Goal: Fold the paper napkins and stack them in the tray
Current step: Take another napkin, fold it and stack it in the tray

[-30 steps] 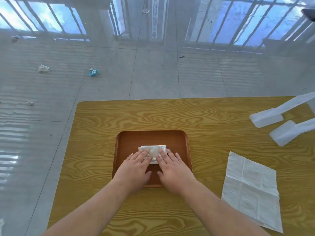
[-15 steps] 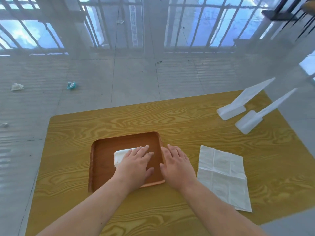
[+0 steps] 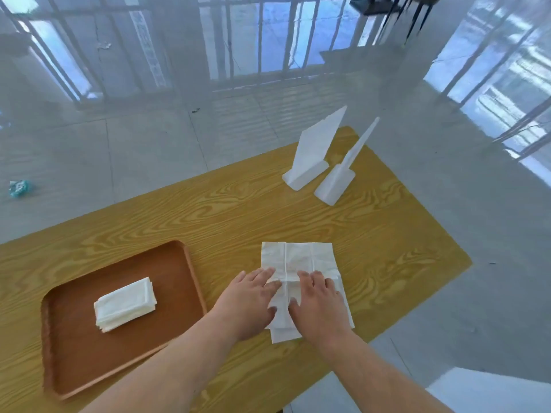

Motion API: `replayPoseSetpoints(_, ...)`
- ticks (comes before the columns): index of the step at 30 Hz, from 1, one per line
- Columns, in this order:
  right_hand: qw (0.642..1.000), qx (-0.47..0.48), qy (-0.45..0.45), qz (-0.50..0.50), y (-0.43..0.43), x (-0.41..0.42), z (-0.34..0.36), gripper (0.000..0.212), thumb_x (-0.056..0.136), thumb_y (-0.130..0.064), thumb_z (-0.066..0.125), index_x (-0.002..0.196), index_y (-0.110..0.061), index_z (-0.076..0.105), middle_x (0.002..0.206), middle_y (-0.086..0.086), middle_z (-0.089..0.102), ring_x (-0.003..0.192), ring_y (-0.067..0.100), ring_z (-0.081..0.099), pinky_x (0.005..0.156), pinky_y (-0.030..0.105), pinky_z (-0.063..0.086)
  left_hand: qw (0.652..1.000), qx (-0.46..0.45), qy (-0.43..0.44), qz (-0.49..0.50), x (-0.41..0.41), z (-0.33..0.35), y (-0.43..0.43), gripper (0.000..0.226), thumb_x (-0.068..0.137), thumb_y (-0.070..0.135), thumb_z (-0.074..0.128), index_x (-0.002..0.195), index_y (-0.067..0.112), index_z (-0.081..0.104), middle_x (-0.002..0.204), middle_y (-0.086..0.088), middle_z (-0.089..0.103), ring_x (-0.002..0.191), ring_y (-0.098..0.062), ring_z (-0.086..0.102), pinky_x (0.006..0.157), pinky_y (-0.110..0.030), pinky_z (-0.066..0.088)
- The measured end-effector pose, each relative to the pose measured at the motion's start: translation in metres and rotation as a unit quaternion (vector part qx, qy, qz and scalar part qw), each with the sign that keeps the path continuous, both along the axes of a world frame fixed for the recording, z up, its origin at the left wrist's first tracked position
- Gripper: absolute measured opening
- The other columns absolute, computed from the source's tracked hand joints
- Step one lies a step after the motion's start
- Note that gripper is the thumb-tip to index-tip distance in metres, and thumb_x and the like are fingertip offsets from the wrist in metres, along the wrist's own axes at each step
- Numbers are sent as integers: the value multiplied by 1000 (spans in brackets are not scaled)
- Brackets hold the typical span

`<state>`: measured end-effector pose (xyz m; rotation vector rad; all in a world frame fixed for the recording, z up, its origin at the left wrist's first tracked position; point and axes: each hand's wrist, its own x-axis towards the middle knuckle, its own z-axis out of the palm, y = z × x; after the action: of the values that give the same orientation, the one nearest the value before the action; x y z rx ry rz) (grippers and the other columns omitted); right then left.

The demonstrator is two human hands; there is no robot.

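A: Both hands left the tray (image 3: 190, 281)?
B: Yes. Left hand (image 3: 249, 302) and right hand (image 3: 319, 305) now lie flat, released, on the sheet (image 3: 298, 257) on the desk (image 3: 372, 248).
A: And the stack (image 3: 125, 304)?
B: In the tray, well left of the grip; next fold begins.

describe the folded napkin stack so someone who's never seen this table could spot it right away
On the wooden table, look left to the brown tray. The folded napkin stack lies inside it, a small thick white block. Unlike the flat napkin under both hands, it is compact and untouched.
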<state>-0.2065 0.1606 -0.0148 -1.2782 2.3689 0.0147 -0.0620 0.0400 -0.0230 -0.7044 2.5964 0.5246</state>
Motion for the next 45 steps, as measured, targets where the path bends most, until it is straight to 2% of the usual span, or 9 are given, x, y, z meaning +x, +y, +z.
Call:
replayPoseSetpoints(6, 999, 2, -12, -46, 21, -23, -4, 59, 99, -47, 50, 150, -19, 37, 138, 5, 51, 118, 25, 51, 93, 36, 51, 999, -11, -10, 43, -9, -7, 15, 69, 103, 57, 42, 164, 26, 30, 174, -1, 27, 157, -24, 27, 128, -45, 23)
replayPoseSetpoints(10, 998, 1, -30, -50, 24, -29, -6, 58, 100, -46, 50, 150, -18, 37, 136, 5, 51, 116, 25, 51, 90, 35, 53, 958, -7, 50, 282, -10, -10, 10, 61, 96, 60, 58, 141, 20, 55, 135, -2, 61, 121, -22, 59, 96, -36, 52)
replayPoseSetpoints(15, 998, -4, -47, -36, 28, -33, -10, 59, 101, -44, 50, 152, -18, 35, 140, 5, 49, 121, 25, 49, 94, 35, 52, 892, 129, 1, 433, -26, -10, -4, 39, 89, 59, 69, 103, 23, 65, 88, 8, 69, 77, -11, 64, 58, -30, 47)
replayPoseSetpoints(23, 998, -22, -58, -20, 29, -42, -12, 55, 101, -42, 50, 149, -18, 39, 137, 4, 51, 122, 25, 50, 95, 34, 51, 839, 233, 83, 485, -43, -10, 1, 19, 89, 35, 75, 94, 18, 71, 90, -5, 76, 78, -16, 68, 69, -37, 56)
replayPoseSetpoints(28, 995, -79, -53, -35, 27, -55, 0, 70, 97, -54, 56, 156, -21, 37, 148, 0, 48, 135, 23, 43, 113, 35, 41, 722, 417, 202, 513, -38, 26, -3, 39, 75, 30, 75, 97, -2, 69, 105, -24, 78, 96, -43, 73, 81, -51, 55)
replayPoseSetpoints(31, 988, -123, -90, -24, 19, -65, 20, 79, 91, -61, 62, 157, -26, 37, 152, -6, 46, 142, 19, 35, 116, 34, 35, 668, 513, 225, 489, -25, 54, -15, 18, 74, 22, 72, 87, 11, 65, 95, -21, 67, 87, -33, 61, 78, -45, 45)
replayPoseSetpoints(35, 984, -107, -133, 49, -5, -65, 55, 74, 90, -60, 68, 154, -32, 45, 157, -12, 46, 148, 13, 34, 120, 31, 29, 618, 567, 243, 487, -1, 93, -32, 36, 70, 20, 70, 103, 8, 63, 101, -17, 64, 87, -31, 62, 72, -40, 48)
replayPoseSetpoints(40, 980, -114, -137, 84, -41, -34, 96, 19, 99, -37, 62, 112, -27, 72, 115, -9, 71, 113, 14, 61, 96, 34, 52, 612, 569, 256, 485, 40, 130, -55, 37, 74, 24, 70, 106, 6, 70, 97, -17, 70, 86, -33, 68, 71, -42, 56)
replayPoseSetpoints(45, 960, -93, -263, 27, -70, 14, 134, 19, 85, -31, 57, 69, -21, 53, 61, -14, 51, 59, 12, 45, 58, 36, 40, 705, 380, 319, 507, 88, 151, -78, 29, 79, 38, 75, 95, 14, 70, 95, -7, 75, 79, -25, 71, 71, -41, 56)
